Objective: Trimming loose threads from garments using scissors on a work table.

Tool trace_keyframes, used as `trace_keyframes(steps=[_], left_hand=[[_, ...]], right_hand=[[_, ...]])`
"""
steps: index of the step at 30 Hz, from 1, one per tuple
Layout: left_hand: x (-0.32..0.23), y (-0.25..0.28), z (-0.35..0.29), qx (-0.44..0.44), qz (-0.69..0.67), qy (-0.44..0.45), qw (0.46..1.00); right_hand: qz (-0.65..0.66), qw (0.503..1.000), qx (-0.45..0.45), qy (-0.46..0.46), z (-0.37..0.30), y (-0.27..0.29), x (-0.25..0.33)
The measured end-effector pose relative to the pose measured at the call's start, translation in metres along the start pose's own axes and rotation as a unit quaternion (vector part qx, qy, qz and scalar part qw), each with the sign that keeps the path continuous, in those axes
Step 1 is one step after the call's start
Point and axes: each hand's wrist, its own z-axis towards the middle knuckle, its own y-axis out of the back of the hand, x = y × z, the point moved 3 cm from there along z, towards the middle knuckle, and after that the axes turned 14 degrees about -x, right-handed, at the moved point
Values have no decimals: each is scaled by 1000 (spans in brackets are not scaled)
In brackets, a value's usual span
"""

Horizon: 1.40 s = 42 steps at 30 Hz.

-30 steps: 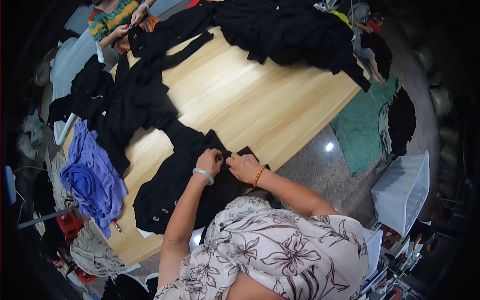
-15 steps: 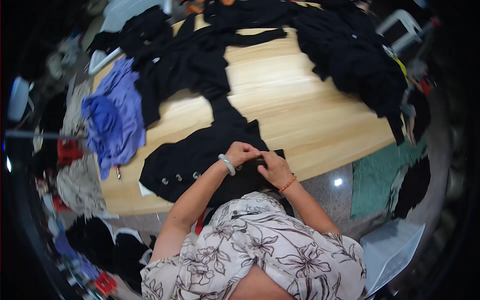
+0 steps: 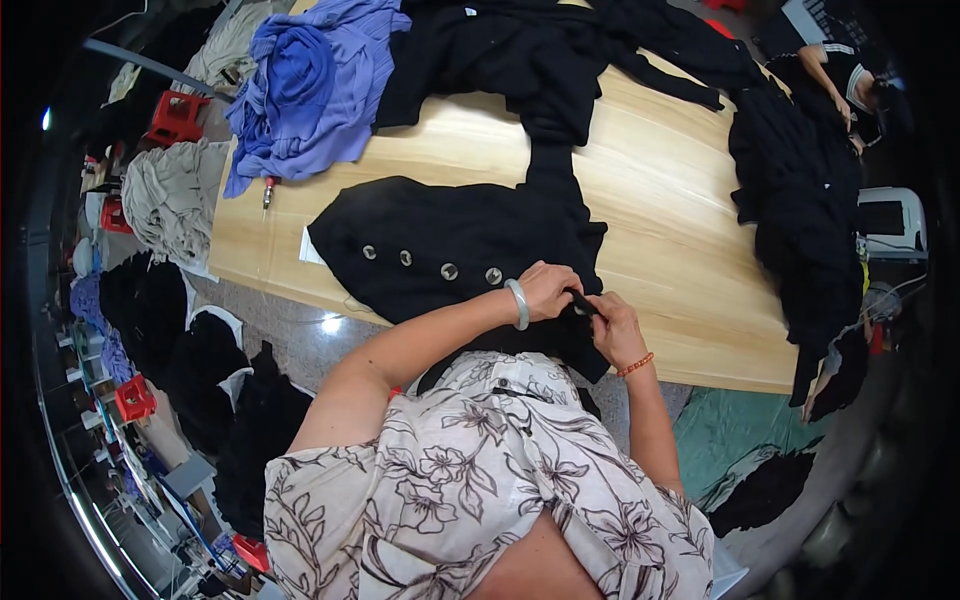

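Note:
A black knitted garment [image 3: 450, 222] lies across the near edge of the table, with a row of large round metallic-looking buttons [image 3: 449, 271] along its front. My left hand [image 3: 548, 291], with a pale bangle at the wrist, pinches a folded bit of the garment's edge at the right end of that row. Close beside it, my right hand [image 3: 617, 330], wearing an orange bead bracelet, grips the same edge from the right. Another button partly shows between the two hands. Fingertip detail is partly hidden by the dark cloth.
More black garments [image 3: 490, 60] spread over the wooden table [image 3: 680, 200]. Purple-blue clothing [image 3: 320, 110] is heaped at the far left, near a small red-handled tool [image 3: 268, 192]. Beige cloth [image 3: 175, 195] and red stools [image 3: 177, 117] stand left. Another person [image 3: 835, 85] is at the far right.
My view has turned, so the table and garments appear shifted. My hands have moved slightly apart, and a folded piece of the black edge now shows between them.

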Motion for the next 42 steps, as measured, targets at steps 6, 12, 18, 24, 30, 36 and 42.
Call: trace_keyframes(steps=[6, 12, 18, 24, 30, 36, 42], left_hand=[[2, 9, 0, -24, -82, -9, 996], [5, 27, -1, -13, -146, 99, 984], [-21, 72, -19, -100, 88, -72, 988], [14, 90, -39, -151, 68, 60, 984], [-130, 53, 6, -154, -134, -199, 958], [-126, 63, 11, -137, 21, -176, 975], [-97, 15, 2, -22, -279, -37, 959]], right_hand=[[106, 993, 55, -27, 11, 7, 5], [271, 926, 76, -253, 9, -2, -1], [351, 867, -2, -353, 7, 3, -2], [185, 973, -62, -121, 8, 25, -3], [256, 963, -25, 83, 16, 14, 47], [638, 738, -95, -196, -35, 42, -46], [327, 923, -203, 18, -32, 89, -3]])
